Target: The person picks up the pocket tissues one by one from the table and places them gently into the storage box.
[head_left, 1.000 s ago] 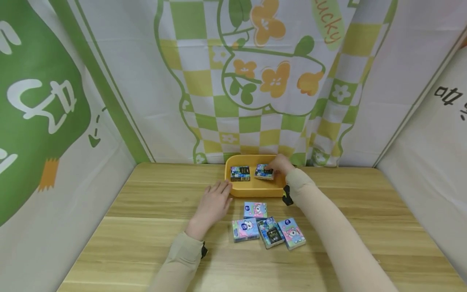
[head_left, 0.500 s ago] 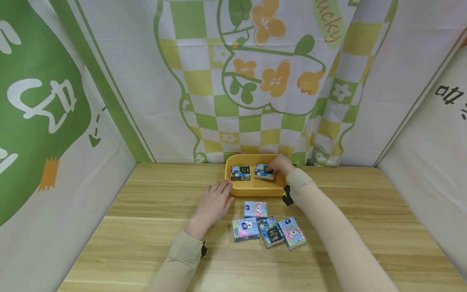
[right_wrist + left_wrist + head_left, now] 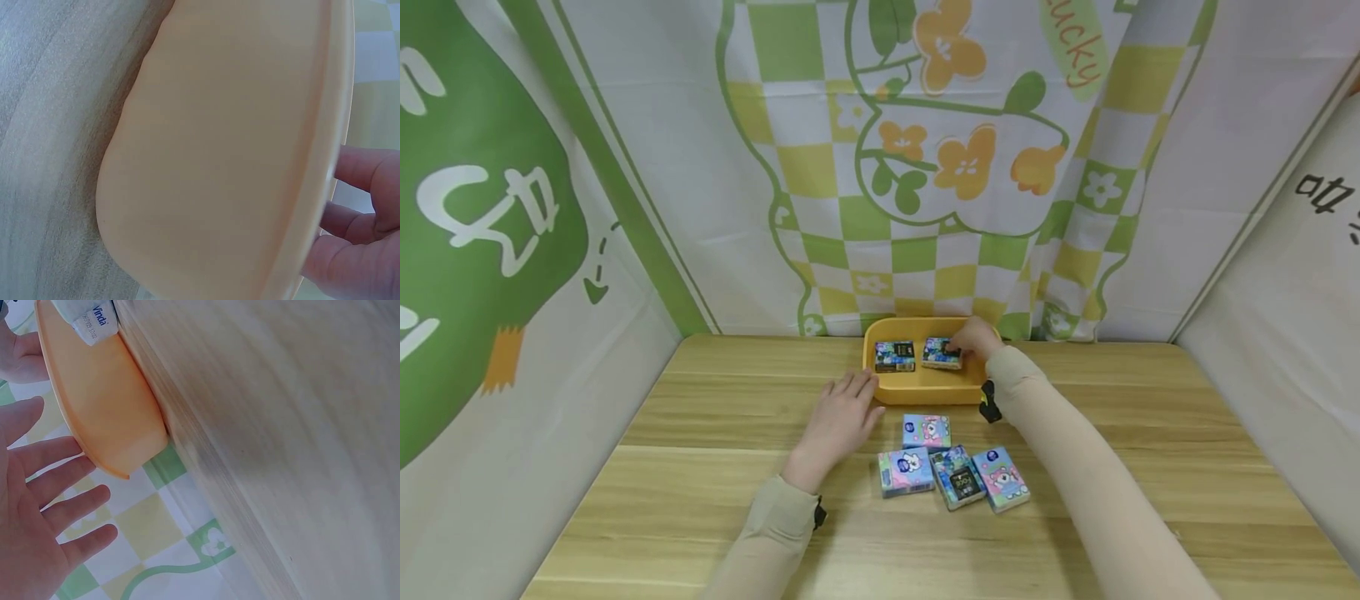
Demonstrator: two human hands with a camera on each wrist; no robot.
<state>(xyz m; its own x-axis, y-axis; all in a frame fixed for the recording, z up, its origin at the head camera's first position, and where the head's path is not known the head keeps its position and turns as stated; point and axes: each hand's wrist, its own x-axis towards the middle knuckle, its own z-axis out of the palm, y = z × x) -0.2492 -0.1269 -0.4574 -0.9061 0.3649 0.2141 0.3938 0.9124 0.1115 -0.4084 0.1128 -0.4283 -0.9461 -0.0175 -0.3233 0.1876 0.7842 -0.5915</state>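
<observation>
fingertips of the right hand (image 3: 979, 337) touch a dark blue packet (image 3: 936, 355) in the right half of the yellow tray (image 3: 925, 397); whether they pinch it cannot be told. the left hand (image 3: 839, 418), fingers straight, touches the tray's front left corner. a second blue packet (image 3: 894, 357) lies in the tray's left half. in front of the tray, four packets (image 3: 906, 473) lie on the worktop (image 3: 700, 442).

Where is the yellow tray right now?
In the head view, the yellow tray stands at the table's far edge, just right of centre, the left hand at its near left corner, the right hand over its right end.
</observation>
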